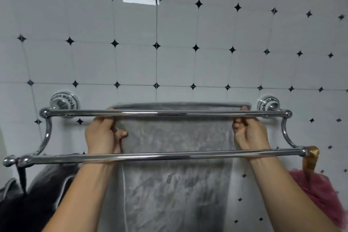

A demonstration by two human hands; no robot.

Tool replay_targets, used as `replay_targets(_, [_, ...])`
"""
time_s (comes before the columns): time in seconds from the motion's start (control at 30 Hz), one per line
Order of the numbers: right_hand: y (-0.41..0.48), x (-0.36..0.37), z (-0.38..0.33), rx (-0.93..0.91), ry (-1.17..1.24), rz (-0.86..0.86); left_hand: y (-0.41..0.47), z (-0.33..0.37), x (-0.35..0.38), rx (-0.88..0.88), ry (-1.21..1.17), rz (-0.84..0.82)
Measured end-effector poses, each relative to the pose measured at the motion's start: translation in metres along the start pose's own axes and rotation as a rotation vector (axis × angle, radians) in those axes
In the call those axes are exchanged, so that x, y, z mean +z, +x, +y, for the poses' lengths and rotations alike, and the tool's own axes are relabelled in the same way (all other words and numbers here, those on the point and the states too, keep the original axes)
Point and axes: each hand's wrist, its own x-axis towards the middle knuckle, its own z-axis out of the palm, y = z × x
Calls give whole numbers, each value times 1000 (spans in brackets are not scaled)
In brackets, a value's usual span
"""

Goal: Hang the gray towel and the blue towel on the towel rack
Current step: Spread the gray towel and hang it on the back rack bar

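A chrome towel rack [165, 112] with two bars is fixed to the tiled wall; the front bar [165, 156] runs lower and nearer to me. The gray towel [177, 137] drapes over the back bar and hangs down behind the front bar. My left hand [101, 135] grips the towel's left edge just under the back bar. My right hand [250, 133] grips its right edge at the same height. Both forearms reach up under the front bar. The blue towel is not in view.
A dark bag or garment [37, 194] hangs from the rack's front left end. A gold ribbon [310, 160] with a pink mesh sponge [318, 194] hangs from the front right end. White wall tiles with black diamonds [156, 45] lie behind.
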Motion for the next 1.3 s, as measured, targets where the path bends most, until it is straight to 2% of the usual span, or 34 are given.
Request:
replay_targets(0.1, [6,8,-4,22,110,-85,7,3,10,7,-235,-215])
replay_targets(0.2, [5,8,-2,45,187,-182,8,5,17,18,-323,-396])
replay_targets(0.27, [4,2,-1,42,229,-270,7,2,15,6,-421,-457])
replay_targets(0.4, [1,-7,-3,77,376,-594,1,0,0,-77,-694,-484])
replay_targets(0.5, [3,1,-4,46,334,-553,0,0,5,-11,-761,-570])
replay_targets(0.67, [4,11,2,-148,117,-318,1,-4,20,108,-449,-456])
replay_targets(0.83, [2,2,5,-277,64,-231,-3,-11,21,194,-365,-342])
replay_targets(0.9, [-2,-3,8,-319,-28,-150,-5,-12,21,210,-348,-277])
replay_targets(1.03, [-16,-8,14,-285,-194,-49,-4,-16,17,267,-294,-124])
replay_targets(1.17, [-20,-9,16,-285,-315,-1,-10,-22,8,359,-19,182])
replay_targets(1.23, [-22,-9,15,-281,-343,-3,-14,-22,4,382,114,220])
replay_targets(1.3, [-22,-12,15,-277,-386,-5,-14,-21,4,344,116,147])
